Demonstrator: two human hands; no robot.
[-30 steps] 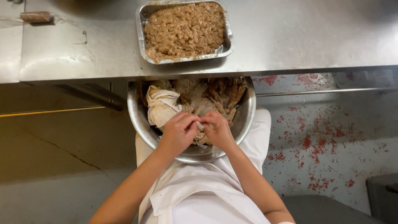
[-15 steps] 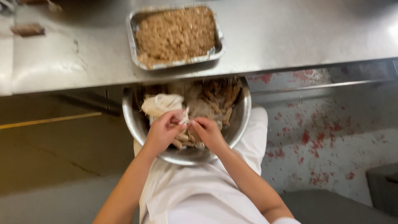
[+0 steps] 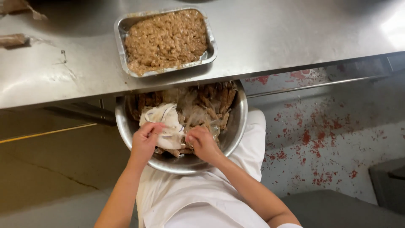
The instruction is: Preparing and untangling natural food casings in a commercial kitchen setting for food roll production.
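A round metal bowl [image 3: 230, 135] sits in the middle of the frame, resting on the person's lap against a white apron [image 3: 198, 202], with its far rim tucked under the edge of the steel tabletop [image 3: 295, 33]. The bowl holds brown strips of food [image 3: 215, 101] along its upper side and a crumpled wad of thin clear plastic wrap [image 3: 162, 122] left of centre.

The left hand [image 3: 145, 141] is at the lower left of the bowl, its fingers curled and pinching the near edge of the plastic wrap. The right hand [image 3: 202, 143] is just beside it, at the lower middle of the bowl, with its fingers bent and closed on a bit of the same clear plastic and the food under it; exactly what lies between the fingertips cannot be told. The two hands are near each other but do not touch.

On the tabletop in the upper middle of the frame stands a rectangular foil tray [image 3: 122, 29] filled with a lumpy, light brown mixture [image 3: 166, 40]. It is close to the table's near edge, just above the bowl. In the upper left corner lie small scraps of paper [image 3: 14, 40] on the steel. To the right, below the tabletop, the floor [image 3: 337, 143] is pale with red speckles.
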